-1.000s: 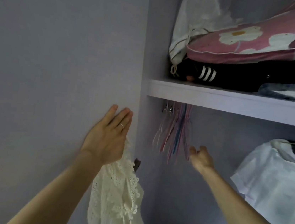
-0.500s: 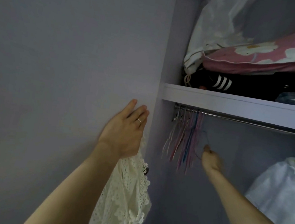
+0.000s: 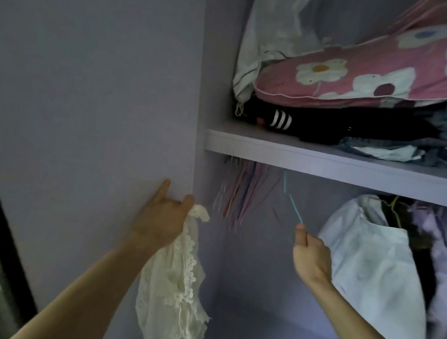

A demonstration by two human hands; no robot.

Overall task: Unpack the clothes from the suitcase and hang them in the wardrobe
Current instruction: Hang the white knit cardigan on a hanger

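Left hand [image 3: 161, 218]: gripping the top edge of a cream lace garment [image 3: 177, 282], which is hanging straight down below the palm. Two fingers are sticking up against the wardrobe side panel [image 3: 112, 99].
Right hand [image 3: 309, 253]: pinching the lower wire of a teal hanger [image 3: 292, 203] with thumb and curled fingers. The hanger is rising up and to the left from the fingertips.
Change: one second ago this hand was reaching, fingers loose, toward the bunch of hangers [image 3: 238, 196]. Half a second ago it was at the bunch. Now it is drawing one hanger clear, and the bunch is sitting to its left, between the two hands.
Hook: running up under the shelf [image 3: 329, 165] above the hand. The rail is hiding behind the shelf edge, so whether the hook is on or off it cannot be told.
Neighbours: a white garment [image 3: 373, 272] is hanging just right of the right hand. A floral pillow [image 3: 369, 74] is lying on the shelf well above it.
Suitcase: not showing in view.
Meaning for task (judgement): hanger selection is looking finished, but the garment is not yet on it. The next move is probably bringing hanger and garment together between the hands.
Risk (judgement): the lace may be catching on the wire end, and neighbouring hangers may be tangling with the hook.
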